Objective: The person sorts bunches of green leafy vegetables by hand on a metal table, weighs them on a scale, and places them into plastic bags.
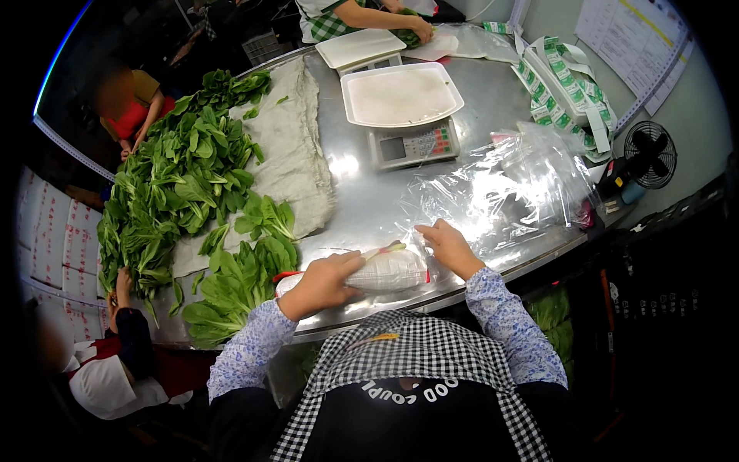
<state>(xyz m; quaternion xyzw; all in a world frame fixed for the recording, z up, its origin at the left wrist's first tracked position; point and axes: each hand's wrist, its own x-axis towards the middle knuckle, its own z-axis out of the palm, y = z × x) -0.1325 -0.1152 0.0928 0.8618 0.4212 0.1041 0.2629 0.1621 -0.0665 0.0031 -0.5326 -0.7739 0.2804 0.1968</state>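
In front of me at the near table edge lies a white, plastic-wrapped bundle (389, 271) with red marks at its ends. A pale green stem (382, 251) shows along its top. My left hand (327, 281) is closed round the bundle's left part, thumb and fingers on either side of it. At the bundle's right end is my right hand (450, 245), index finger pointing left and the other fingers curled in. Clear film lies by those fingertips; what they pinch is hidden. Loose leafy greens (254, 281) lie just left of my left hand.
A large heap of leafy greens (181, 165) covers the left side beside a pale cloth (289, 131). A scale (412, 146) bears a white tray (402, 94). Clear bags (531, 173), a label strip (558, 85) and a fan (650, 154) are on the right. Co-workers stand left and opposite.
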